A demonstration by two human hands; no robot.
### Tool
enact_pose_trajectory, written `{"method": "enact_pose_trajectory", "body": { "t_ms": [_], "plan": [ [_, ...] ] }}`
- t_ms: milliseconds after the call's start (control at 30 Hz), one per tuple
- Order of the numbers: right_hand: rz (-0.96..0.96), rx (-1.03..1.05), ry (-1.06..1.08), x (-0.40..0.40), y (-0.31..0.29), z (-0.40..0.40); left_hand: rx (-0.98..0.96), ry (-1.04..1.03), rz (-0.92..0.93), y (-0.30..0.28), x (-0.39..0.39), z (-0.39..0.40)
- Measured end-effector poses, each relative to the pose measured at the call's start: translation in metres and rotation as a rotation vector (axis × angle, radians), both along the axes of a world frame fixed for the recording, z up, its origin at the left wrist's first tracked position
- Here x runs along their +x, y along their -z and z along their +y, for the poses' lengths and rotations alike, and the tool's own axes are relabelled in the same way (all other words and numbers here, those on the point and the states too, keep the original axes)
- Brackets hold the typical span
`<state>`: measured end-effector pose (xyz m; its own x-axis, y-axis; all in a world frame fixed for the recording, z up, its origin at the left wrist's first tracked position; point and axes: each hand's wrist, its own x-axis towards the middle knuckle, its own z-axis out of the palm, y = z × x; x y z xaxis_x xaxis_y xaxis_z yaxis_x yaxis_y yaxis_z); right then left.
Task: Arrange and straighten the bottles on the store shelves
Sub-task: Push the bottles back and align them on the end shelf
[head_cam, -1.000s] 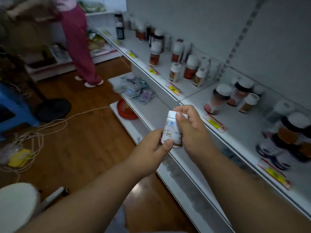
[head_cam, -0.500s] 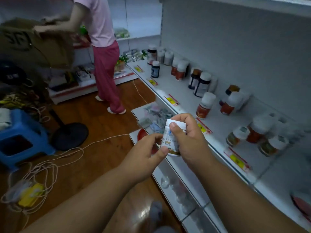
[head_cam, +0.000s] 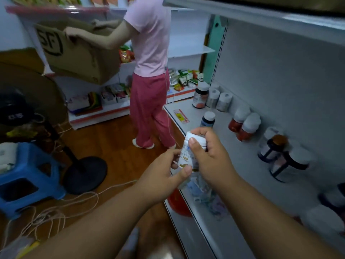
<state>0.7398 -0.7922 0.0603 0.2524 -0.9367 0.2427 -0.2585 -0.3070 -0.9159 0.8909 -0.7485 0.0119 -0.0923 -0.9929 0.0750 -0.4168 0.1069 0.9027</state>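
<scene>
White bottle (head_cam: 187, 156), one, gripped by fingers of left hand (head_cam: 164, 172), right hand (head_cam: 211, 156)

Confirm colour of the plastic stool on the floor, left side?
Blue; the plastic stool shows clearly in the head view.

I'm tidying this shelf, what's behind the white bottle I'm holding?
Behind the white bottle stands a dark blue bottle on the shelf; its base is hidden by the right hand.

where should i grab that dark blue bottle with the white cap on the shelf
Grip the dark blue bottle with the white cap round its body just under the cap, coming from the shelf's open front edge. It stands upright and alone there; other bottles sit further back.
</scene>
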Motion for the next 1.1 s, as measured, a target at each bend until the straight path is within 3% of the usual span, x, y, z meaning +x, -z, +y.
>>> {"method": "enact_pose_trajectory", "body": {
  "t_ms": [167,400,633,867,1100],
  "plan": [
    [0.057,0.043,0.157,0.043,0.009,-0.075,-0.052,0.145,-0.116,0.004,0.056,-0.107],
    [0.270,0.040,0.469,0.074,0.008,-0.162,-0.152,0.261,-0.467,0.001,0.104,-0.245],
    [0.494,-0.085,0.503,0.096,0.022,-0.249,-0.149,0.339,-0.726,0.034,0.101,-0.331],
    [0.574,0.016,0.546,0.109,0.052,-0.279,-0.339,0.487,-0.799,0.057,0.103,-0.379],
    [0.603,0.056,0.727,0.131,0.065,-0.291,-0.523,0.662,-0.815,0.063,0.111,-0.412]
  ]
}}
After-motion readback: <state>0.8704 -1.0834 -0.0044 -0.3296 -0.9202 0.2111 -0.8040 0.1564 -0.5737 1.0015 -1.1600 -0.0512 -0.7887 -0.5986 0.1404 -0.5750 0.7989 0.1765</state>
